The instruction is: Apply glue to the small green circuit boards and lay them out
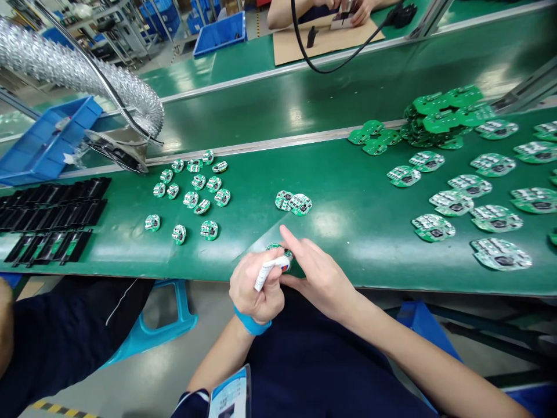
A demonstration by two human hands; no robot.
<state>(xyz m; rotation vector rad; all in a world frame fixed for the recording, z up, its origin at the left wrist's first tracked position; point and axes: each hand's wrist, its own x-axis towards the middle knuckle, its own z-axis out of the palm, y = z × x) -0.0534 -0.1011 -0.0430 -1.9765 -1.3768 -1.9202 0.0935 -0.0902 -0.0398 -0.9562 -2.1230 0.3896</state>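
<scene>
My left hand (256, 287), with a blue band at the wrist, is closed around a white tube (270, 269) with small print and a red and blue mark at one end. Beside it my right hand (324, 276) has its index finger stretched out and its thumb apart, close to the tube's end. Partly hidden behind my left hand is a small green circuit board (274, 247); whether a finger touches it I cannot tell. Just beyond, two round circuit boards (300, 204) lie touching on the green bench (248, 203).
Several small round boards (209, 230) lie to the left, near black plastic housings (52, 209). On the right are several larger boards (500, 253) and a board stack (452, 116). A foil duct (100, 75) hangs beside a blue bin (47, 142). Another person's hands (361, 11) are across the bench.
</scene>
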